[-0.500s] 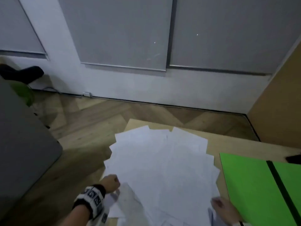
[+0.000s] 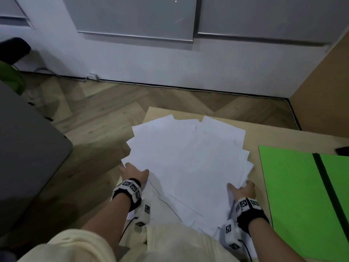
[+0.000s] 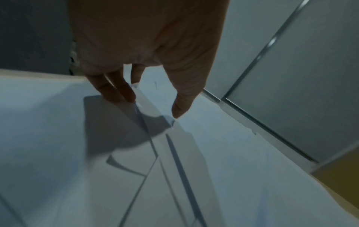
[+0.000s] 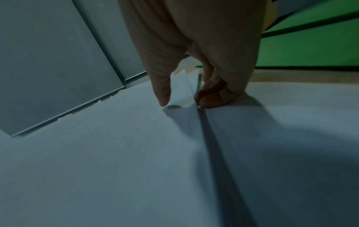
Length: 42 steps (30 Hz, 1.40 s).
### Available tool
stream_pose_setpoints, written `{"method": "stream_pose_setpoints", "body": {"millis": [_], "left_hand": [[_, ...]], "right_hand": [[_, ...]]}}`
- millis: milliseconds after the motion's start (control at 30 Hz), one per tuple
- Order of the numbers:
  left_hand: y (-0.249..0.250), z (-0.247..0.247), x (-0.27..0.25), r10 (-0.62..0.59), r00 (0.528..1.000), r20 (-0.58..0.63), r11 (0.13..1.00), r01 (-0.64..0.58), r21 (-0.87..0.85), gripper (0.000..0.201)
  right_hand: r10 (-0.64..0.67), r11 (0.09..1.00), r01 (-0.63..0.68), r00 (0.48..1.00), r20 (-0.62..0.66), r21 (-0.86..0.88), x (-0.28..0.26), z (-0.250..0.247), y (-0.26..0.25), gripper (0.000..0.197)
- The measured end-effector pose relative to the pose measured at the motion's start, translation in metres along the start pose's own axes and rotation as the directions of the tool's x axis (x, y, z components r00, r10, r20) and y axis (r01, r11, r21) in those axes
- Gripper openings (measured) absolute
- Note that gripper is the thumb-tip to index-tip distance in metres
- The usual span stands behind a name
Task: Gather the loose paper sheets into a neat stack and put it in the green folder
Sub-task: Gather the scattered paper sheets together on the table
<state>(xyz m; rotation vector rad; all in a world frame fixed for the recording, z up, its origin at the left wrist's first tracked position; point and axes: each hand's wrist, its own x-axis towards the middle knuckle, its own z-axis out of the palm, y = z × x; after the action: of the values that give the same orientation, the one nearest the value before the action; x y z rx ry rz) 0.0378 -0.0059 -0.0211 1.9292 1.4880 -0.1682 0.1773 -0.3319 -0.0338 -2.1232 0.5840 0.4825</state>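
Observation:
Several white paper sheets [image 2: 188, 157] lie fanned out in a loose pile on a light wooden table [image 2: 273, 137]. My left hand [image 2: 135, 170] is at the pile's left edge. In the left wrist view its fingers [image 3: 116, 90] reach down straight beside a raised sheet edge, with the thumb over the sheets [image 3: 213, 153]. My right hand [image 2: 239, 187] is at the pile's right edge. There the thumb lies on top of the sheets [image 4: 97, 153] and the curled fingers [image 4: 211, 98] hook their edge. The green folder [image 2: 290, 186] lies open to the right, also visible behind the right hand [image 4: 184, 102].
A black spine strip [image 2: 324, 186] runs down the folder, and a small dark object [image 2: 342, 151] sits at its far right edge. A grey piece of furniture [image 2: 28, 148] stands to the left over the wooden floor [image 2: 113, 103]. A wooden panel [image 2: 324, 82] rises at the right.
Both hands have slid forward along the sides of the pile. The left hand's fingers, bunched before, now stretch out along the left edge. The head view has tipped downward.

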Motion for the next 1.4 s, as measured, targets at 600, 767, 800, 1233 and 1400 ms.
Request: {"method": "stream_pose_setpoints", "body": {"millis": [600,767,800,1233,1400], "left_hand": [[0.014,0.021,0.009,0.013,0.999,0.046,0.983,-0.004,-0.186,0.065],[0.01,0.016,0.016,0.176,0.982,0.076,0.958,-0.152,-0.244,0.042],[0.008,0.013,0.021,0.197,0.979,0.056,0.951,-0.177,-0.255,0.037],[0.031,0.012,0.017,0.216,0.976,0.035,0.845,-0.169,-0.507,0.057],[0.008,0.012,0.009,0.198,0.937,0.288,0.859,-0.025,-0.512,0.087]], "right_hand": [[-0.049,0.998,0.057,0.977,0.205,-0.031,0.02,0.0,-0.004,0.037],[-0.027,0.994,0.069,0.915,0.403,-0.089,0.01,0.011,-0.008,0.043],[-0.012,0.993,0.06,0.903,0.43,-0.098,0.011,0.009,-0.009,0.046],[-0.119,0.99,0.141,0.899,0.421,-0.022,0.001,0.018,-0.025,0.042],[-0.013,0.97,-0.076,0.93,0.367,0.229,0.025,-0.001,-0.007,0.074]]}}
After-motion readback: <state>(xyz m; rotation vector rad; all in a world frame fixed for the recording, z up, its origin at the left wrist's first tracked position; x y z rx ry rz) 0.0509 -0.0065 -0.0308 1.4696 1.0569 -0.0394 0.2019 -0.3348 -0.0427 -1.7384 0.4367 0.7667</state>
